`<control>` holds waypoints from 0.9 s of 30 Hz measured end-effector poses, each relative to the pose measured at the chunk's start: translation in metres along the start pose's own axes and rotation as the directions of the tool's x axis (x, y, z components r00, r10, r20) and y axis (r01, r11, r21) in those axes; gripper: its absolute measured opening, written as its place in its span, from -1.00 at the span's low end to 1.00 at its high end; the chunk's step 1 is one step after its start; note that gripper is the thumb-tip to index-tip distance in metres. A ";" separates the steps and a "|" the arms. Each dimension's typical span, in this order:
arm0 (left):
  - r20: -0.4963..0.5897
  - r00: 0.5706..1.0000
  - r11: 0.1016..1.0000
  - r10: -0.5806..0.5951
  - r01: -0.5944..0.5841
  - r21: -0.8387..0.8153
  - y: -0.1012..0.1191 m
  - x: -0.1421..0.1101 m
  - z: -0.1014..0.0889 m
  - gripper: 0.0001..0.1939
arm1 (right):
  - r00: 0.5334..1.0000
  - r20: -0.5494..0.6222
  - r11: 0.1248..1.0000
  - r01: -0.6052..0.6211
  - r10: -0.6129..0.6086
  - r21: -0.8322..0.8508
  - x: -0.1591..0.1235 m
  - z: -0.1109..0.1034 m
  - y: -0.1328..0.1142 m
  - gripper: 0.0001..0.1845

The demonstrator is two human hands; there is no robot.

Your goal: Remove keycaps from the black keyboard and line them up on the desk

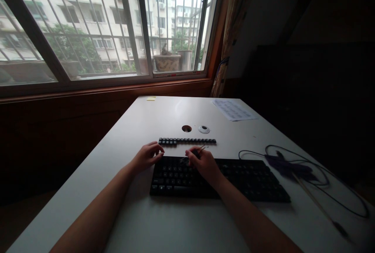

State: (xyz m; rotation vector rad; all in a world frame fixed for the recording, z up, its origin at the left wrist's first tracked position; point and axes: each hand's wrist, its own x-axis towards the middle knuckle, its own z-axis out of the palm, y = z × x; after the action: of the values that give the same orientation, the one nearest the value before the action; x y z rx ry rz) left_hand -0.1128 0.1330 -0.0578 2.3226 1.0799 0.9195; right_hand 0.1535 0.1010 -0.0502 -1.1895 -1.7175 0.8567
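Observation:
A black keyboard [181, 189] lies across the white table, its upper left part showing fewer keys than the rest. My right hand [205, 163] is closed over that upper part, around what looks like a wire keycap puller [184, 160]; thin wire ends stick out above the fingers and below them near the keys. At the keyboard's upper left corner rests my left hand [148, 157], fingers loosely bent and apart, with nothing visible in it. Just beyond both hands, black keycaps [196, 141] stand lined up in rows, a shorter row in front at the left.
A round hole [186, 128] and a white round cover [204, 129] are behind the keycaps. Printed sheets [233, 110] lie at the far right, a yellow note [151, 98] at the far left. A cable [331, 173], a purple cloth [290, 167] and a thin stick [315, 200] lie right.

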 end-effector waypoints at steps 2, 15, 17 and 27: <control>-0.009 0.999 0.999 0.044 -0.044 0.007 0.010 0.000 0.005 -0.88 | 1.000 0.004 1.000 0.005 -0.005 0.021 0.000 0.000 -0.002 -0.71; 0.018 0.998 0.998 0.065 -0.064 -0.026 0.042 0.000 0.024 -0.71 | 0.993 0.119 0.953 -0.062 0.028 0.296 -0.001 -0.001 -0.008 -0.68; -0.008 0.998 0.996 0.058 -0.059 -0.066 0.039 0.000 0.026 -0.73 | 0.990 0.137 0.947 -0.069 0.027 0.314 -0.001 0.000 -0.009 -0.69; 0.003 0.997 0.987 0.080 -0.079 -0.142 0.036 0.002 0.027 -0.71 | 0.980 0.198 0.927 -0.088 0.016 0.364 -0.001 -0.001 -0.011 -0.68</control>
State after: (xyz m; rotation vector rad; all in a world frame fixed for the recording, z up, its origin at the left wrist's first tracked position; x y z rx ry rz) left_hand -0.0737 0.1102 -0.0540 2.2644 0.8935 0.9816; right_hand 0.1508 0.0962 -0.0403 -0.9212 -1.5830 1.3013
